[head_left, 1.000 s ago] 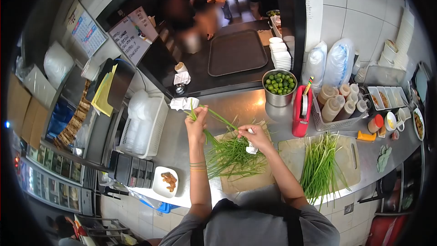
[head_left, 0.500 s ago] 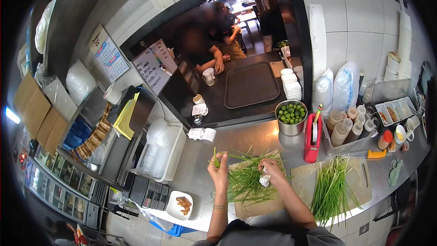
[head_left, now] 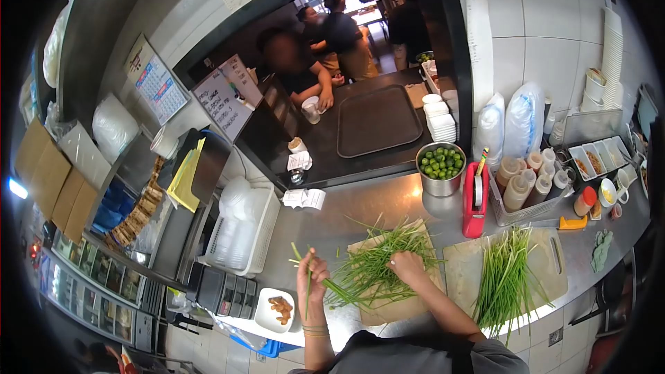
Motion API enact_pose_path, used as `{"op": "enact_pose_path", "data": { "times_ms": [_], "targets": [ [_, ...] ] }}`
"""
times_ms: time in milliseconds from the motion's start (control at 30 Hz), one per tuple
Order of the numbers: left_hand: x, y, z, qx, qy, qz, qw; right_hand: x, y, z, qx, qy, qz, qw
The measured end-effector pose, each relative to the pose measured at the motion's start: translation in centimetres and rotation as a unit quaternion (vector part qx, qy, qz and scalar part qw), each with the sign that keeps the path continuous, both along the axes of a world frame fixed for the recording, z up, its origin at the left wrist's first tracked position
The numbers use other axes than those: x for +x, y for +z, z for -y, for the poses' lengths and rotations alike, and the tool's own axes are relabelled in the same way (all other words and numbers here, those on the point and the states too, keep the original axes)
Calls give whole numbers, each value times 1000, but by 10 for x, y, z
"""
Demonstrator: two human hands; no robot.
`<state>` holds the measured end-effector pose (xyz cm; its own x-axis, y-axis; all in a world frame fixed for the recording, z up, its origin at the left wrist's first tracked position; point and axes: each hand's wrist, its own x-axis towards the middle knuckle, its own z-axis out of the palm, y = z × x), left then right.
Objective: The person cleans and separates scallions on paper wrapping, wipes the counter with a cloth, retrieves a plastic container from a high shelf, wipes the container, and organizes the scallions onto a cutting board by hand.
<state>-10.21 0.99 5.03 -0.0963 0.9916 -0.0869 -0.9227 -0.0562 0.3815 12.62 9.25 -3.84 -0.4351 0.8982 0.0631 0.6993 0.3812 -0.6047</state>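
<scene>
Several long green chives (head_left: 308, 289) are in my left hand (head_left: 314, 273), which is raised over the steel counter with its fingers curled round the stalks. A loose heap of chives (head_left: 377, 253) covers much of the left cutting board (head_left: 391, 315). My right hand (head_left: 407, 267) is closed at the right side of this heap; what its fingers hold is hidden. To its right, a neater bunch of chives (head_left: 506, 270) lies on a second cutting board (head_left: 460, 263), the ends hanging over the counter's front edge.
Behind the boards stand a steel pot of green limes (head_left: 441, 166), a red tape dispenser (head_left: 475, 201) and a basket of bottles (head_left: 523, 216). A white bowl (head_left: 264, 322) sits left. Beyond the pass-through, a tray (head_left: 379, 121) lies near a person's arm (head_left: 320, 83).
My left hand has moved left and down with the chives. My right hand has shifted slightly, and the white crumpled piece seen at it before is out of sight.
</scene>
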Motion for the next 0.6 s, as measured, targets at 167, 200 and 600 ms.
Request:
{"op": "enact_pose_path", "data": {
  "times_ms": [167, 200, 600],
  "targets": [
    [12, -16, 5, -15, -79, 91, 993, -5, 2, 2, 67, -11, -70, 995],
    [15, -17, 6, -30, -73, 102, 992, -6, 8, 4, 54, -16, -63, 996],
    [30, -29, 18, -81, -26, -16, 996, 10, 27, 3, -22, 31, -26, 999]
  ]
}}
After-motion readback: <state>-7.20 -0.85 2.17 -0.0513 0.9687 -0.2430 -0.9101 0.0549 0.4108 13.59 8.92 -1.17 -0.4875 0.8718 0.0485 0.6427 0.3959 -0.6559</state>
